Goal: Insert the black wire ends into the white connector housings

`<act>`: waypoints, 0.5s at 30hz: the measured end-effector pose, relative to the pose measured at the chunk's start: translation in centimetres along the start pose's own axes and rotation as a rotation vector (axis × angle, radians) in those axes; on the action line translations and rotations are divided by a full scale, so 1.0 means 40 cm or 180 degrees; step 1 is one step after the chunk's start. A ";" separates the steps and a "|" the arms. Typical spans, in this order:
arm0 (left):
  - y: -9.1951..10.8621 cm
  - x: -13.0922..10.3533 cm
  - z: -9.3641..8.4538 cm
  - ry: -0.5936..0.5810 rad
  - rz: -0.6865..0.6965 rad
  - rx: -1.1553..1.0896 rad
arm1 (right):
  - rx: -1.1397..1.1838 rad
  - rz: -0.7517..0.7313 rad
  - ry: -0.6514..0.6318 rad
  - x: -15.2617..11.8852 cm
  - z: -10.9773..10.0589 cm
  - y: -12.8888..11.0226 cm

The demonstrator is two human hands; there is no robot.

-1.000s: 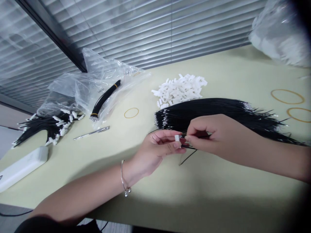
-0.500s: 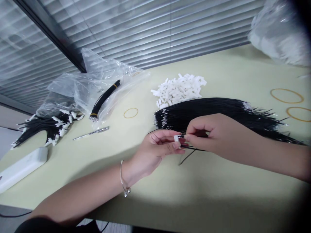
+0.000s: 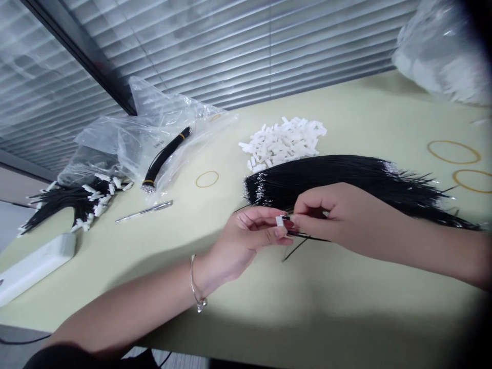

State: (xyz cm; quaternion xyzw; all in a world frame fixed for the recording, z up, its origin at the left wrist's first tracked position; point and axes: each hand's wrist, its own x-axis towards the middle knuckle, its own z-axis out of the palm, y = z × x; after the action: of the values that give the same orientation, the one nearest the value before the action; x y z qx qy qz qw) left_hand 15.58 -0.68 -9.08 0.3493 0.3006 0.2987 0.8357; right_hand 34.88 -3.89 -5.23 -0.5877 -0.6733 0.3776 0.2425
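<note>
The left hand [image 3: 234, 241], nearly closed, pinched a white connector [image 3: 280, 222]; the right hand [image 3: 330, 212] (fingertips together) pinched a black wire [image 3: 286, 218] pointing to nine o'clock, toward the connector just beside.

No text can be read; a small dark marking [image 3: 158, 145] on the clear plastic bag [image 3: 126, 134] is illegible.
</note>
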 end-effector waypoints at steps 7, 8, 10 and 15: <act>0.001 0.001 0.001 -0.0018 0.0010 -0.0038 | -0.0069 -0.0102 -0.0002 0.001 0.002 -0.001; 0.001 0.001 0.001 -0.0014 -0.0004 -0.0027 | -0.0098 -0.0159 0.0013 0.000 0.002 0.000; 0.000 0.002 0.001 0.0020 -0.0029 -0.0004 | -0.0177 -0.0280 0.0021 -0.002 0.001 0.002; 0.003 0.002 -0.001 0.0179 -0.0054 -0.0057 | -0.0279 -0.0409 0.0034 0.001 -0.002 0.005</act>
State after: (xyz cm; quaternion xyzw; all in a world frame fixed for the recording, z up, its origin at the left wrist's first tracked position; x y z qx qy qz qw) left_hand 15.60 -0.55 -9.04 0.3307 0.3242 0.3039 0.8326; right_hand 35.05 -3.83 -5.35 -0.5553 -0.7242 0.3281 0.2439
